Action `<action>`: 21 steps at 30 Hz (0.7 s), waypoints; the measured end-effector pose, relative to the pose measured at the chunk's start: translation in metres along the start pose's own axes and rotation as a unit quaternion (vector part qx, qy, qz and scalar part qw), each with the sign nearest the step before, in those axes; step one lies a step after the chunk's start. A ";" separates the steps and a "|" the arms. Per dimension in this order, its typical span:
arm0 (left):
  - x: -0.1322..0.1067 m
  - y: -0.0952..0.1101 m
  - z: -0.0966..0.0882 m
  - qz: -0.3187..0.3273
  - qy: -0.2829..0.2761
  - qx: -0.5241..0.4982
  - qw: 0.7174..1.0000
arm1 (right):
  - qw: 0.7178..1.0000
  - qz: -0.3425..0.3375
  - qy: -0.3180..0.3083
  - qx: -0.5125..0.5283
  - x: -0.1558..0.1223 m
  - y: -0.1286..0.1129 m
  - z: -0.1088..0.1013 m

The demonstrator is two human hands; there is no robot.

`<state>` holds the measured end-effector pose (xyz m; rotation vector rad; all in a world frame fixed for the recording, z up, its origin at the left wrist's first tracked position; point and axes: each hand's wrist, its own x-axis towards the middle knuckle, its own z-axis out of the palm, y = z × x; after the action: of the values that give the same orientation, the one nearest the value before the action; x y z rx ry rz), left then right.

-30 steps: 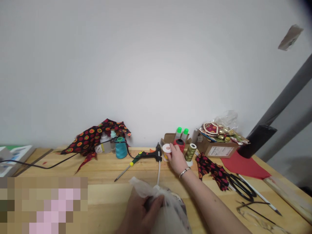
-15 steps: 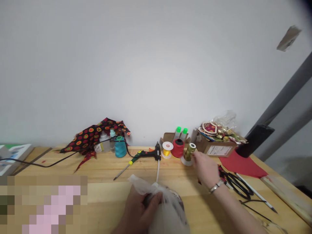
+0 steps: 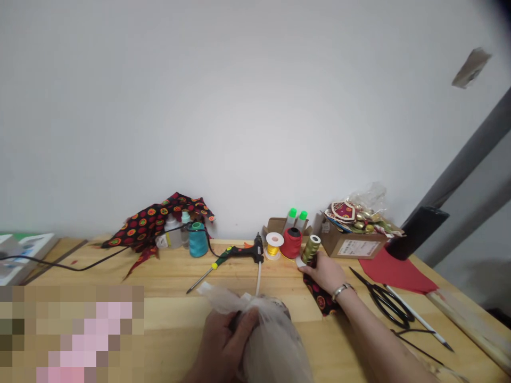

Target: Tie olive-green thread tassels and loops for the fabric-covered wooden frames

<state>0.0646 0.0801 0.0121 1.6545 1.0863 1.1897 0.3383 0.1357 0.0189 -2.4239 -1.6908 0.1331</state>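
Note:
My left hand point(image 3: 227, 335) is closed on a gathered bundle of white tulle point(image 3: 275, 340), thumb pressed over its neck. A darker, printed shape shows through the sheer cloth; I cannot make out what it is. At the right, my right hand point(image 3: 329, 274) grips the base of a spool of gold-green ribbon point(image 3: 311, 249), which leans to the right. Its thumb lies along the spool's white flange, while the other fingers are mostly hidden behind. Beneath this hand lies a black-and-red patterned fabric scrap point(image 3: 320, 298). Left of the spool stands a red thread cone point(image 3: 291, 244).
A glue gun point(image 3: 243, 252) with a white stick and a screwdriver point(image 3: 199, 281) lie mid-table. A yellow spool point(image 3: 273, 247), teal thread cone point(image 3: 198, 242) and patterned cloth point(image 3: 155, 218) are along the wall. Black scissors point(image 3: 387, 303) and a cardboard box point(image 3: 355, 244) are right.
My right hand has moved left and lower against the ribbon spool, which now leans more. The fabric scrap has shifted left, uncovering the scissor blades. The left hand keeps hold of the tulle.

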 end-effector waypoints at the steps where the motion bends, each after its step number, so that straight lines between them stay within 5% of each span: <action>1: 0.000 0.001 0.000 -0.001 0.004 -0.002 1.000 | 1.000 0.012 0.000 0.000 0.006 -0.001 0.005; 9: 0.000 -0.008 0.000 -0.043 -0.032 -0.018 0.998 | 0.999 0.032 -0.001 0.019 0.026 0.006 0.006; 15: 0.004 -0.006 0.001 -0.031 -0.003 0.017 0.999 | 0.987 -0.116 0.057 0.092 -0.042 -0.038 -0.026; 18: 0.006 -0.003 0.002 -0.020 0.009 0.062 0.998 | 0.954 -0.239 -0.010 0.182 -0.079 -0.069 -0.034; 21: 0.007 -0.005 0.002 -0.011 0.012 0.070 0.997 | 0.878 -0.343 -0.053 0.331 -0.096 -0.092 -0.033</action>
<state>0.0667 0.0884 0.0087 1.7327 1.2233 1.1437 0.2265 0.0731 0.0669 -1.2740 -2.0064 0.6248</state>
